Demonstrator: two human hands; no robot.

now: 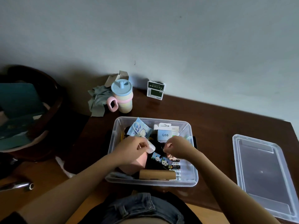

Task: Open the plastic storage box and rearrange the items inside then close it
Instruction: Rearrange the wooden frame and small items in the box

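Note:
The clear plastic storage box [113,139] stands open on the dark wooden table, full of small items. Both hands are inside it. My left hand [134,147] pinches a small white object [151,148] over a pink box [137,164]. My right hand [177,147] is curled above a panda-print packet [161,160] and a row of batteries [175,165]; what it holds is hidden. A blue cartoon packet [140,129] and a white Q88 box [165,135] lie at the far side, a brown cardboard tube [157,174] at the near side. The clear lid [262,172] lies to the right.
A pastel cup with a blue lid and pink handle [123,97] stands behind the box beside a grey cloth [98,99]. A small green-and-white carton [155,90] leans at the wall. A dark round chair [32,110] is at left.

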